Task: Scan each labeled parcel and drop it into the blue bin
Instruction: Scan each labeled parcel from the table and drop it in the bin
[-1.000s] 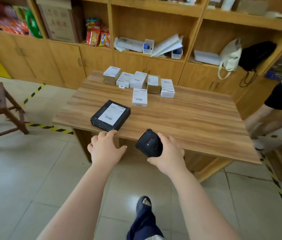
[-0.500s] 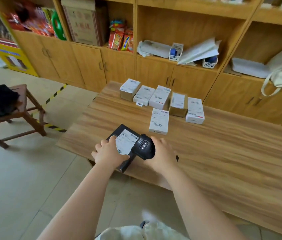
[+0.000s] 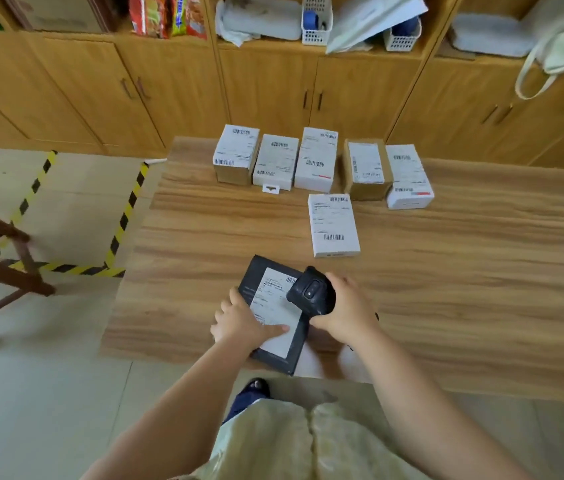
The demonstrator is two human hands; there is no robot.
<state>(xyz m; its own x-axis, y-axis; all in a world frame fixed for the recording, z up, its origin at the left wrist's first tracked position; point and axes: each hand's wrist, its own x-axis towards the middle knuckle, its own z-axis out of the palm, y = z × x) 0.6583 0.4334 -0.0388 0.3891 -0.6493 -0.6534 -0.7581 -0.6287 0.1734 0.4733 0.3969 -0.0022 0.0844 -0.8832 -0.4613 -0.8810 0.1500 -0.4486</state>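
While left grip [image 3: 239,322] clasps flat black white-labelled parcel [image 3: 275,308], right grip [image 3: 348,311] grasps rounded black scanner [image 3: 311,294], woodgrain table [image 3: 446,289] beneath.

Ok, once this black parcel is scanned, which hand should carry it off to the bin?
Left. The left hand grips the black parcel at its edge, thumb on top. The right hand is full with the scanner. The bin is not in view.
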